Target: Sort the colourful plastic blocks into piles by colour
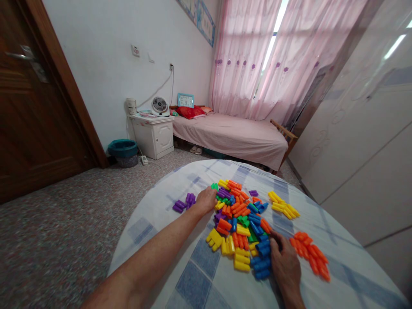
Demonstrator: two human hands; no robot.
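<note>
A heap of coloured plastic blocks point(240, 221) lies on a round table under a blue-checked cloth point(193, 274). My left hand point(206, 199) reaches far out and rests with fingers curled at the heap's left edge, next to a small group of purple blocks point(184, 202). My right hand point(285, 264) sits at the heap's near right edge, fingers bent onto the blue blocks point(262, 257). Sorted groups lie apart: yellow blocks point(283, 205) to the far right and orange blocks point(310, 254) just right of my right hand.
Beyond the table stand a bed with a pink cover point(231, 135), a white bedside cabinet point(154, 135) with a small fan point(160, 106), and a teal bin point(122, 152). A brown door point(35, 111) is at left, a white wardrobe point(363, 141) at right.
</note>
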